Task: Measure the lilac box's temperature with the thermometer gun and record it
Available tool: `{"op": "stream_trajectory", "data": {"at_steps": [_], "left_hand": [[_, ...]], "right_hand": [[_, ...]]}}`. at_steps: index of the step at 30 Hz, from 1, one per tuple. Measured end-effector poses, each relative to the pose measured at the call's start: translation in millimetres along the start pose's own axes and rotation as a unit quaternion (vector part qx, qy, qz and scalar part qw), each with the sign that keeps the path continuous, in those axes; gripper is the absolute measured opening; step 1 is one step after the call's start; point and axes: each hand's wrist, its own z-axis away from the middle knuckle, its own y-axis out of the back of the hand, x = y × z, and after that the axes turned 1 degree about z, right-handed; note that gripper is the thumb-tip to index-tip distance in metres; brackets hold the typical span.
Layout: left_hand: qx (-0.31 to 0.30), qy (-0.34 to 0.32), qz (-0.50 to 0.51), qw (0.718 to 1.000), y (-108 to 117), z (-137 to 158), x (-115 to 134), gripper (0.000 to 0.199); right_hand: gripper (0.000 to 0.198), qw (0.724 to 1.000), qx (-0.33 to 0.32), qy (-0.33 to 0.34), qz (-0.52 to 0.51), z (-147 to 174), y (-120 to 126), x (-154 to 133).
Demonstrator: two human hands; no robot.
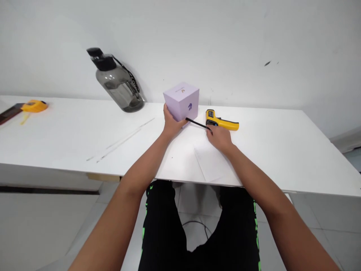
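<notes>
A lilac box (172,104) with a small dark emblem on its front stands on the white table. My left hand (172,124) is closed around its lower left corner, thumb across the front. Between my hands runs a thin black strip (197,123), whose left end meets my left thumb; I cannot tell if the thumb pinches it. The other end is gripped in my right hand (221,137). Just behind that hand lies a yellow and black infrared thermometer (228,124), partly covered by my fingers.
A grey water bottle (120,86) with a black lid stands near the wall on the left. A yellow-handled saw-like tool (35,106) lies at the far left. Thin clear sticks (124,140) lie left of my arm. White paper (211,163) rests near the table's front edge.
</notes>
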Motion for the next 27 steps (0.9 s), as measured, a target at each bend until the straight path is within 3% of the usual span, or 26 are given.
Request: {"op": "stream_trajectory", "data": {"at_steps": [7,14,20,22,27], "left_hand": [[0.018,0.071,0.030,0.997,0.8,3.6,14.0,0.135],[0.017,0.115,-0.005,0.993,3.8,7.4,31.6,0.128],[0.021,0.128,-0.002,0.992,5.9,8.3,44.5,0.121],[0.033,0.142,0.008,0.989,6.7,8.6,47.7,0.120],[0.067,0.171,0.098,0.978,8.6,5.7,51.5,0.103]], "right_hand": [[0.046,1.000,-0.012,-0.007,0.022,8.9,14.3,5.5],[0.042,1.000,-0.026,0.002,0.001,9.7,7.1,6.1],[0.046,0.987,0.159,-0.009,-0.020,-2.0,2.7,24.3],[0.050,0.983,0.181,-0.029,-0.009,-6.1,0.1,32.1],[0.058,0.993,0.106,-0.050,0.006,-11.8,-12.0,40.3]]}}
